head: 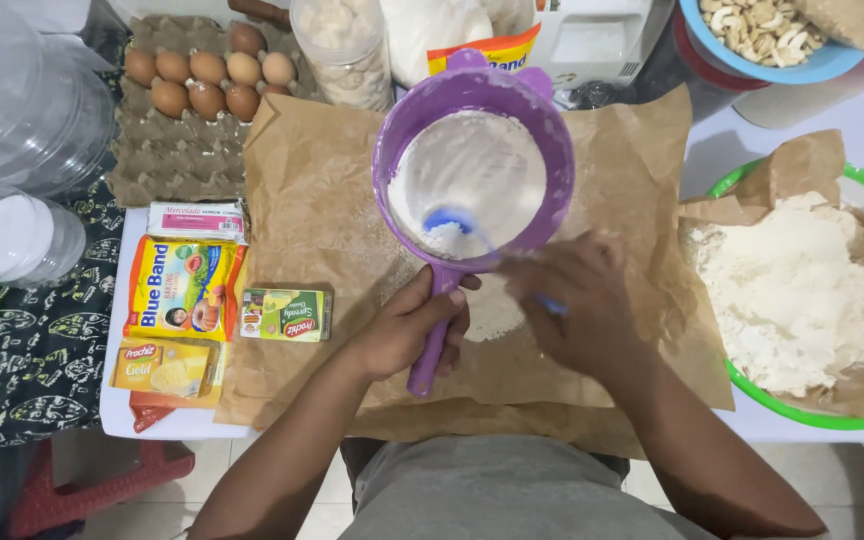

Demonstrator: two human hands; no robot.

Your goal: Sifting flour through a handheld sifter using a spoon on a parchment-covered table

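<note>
My left hand [410, 325] grips the handle of a purple sieve [472, 165] held above a sheet of brown paper [317, 210]. White flour fills the sieve's mesh. My right hand [577, 305] holds a blue spoon [449, 221] whose bowl rests in the flour inside the sieve; the hand is blurred. A small heap of sifted flour [492, 310] lies on the paper under the sieve.
A green bowl [802, 415] lined with brown paper holds flour at the right. An egg tray [177, 150] with several eggs sits at the back left. Yellow and green packets [187, 290] lie left of the paper. A blue bowl of cashews [767, 45] stands at the back right.
</note>
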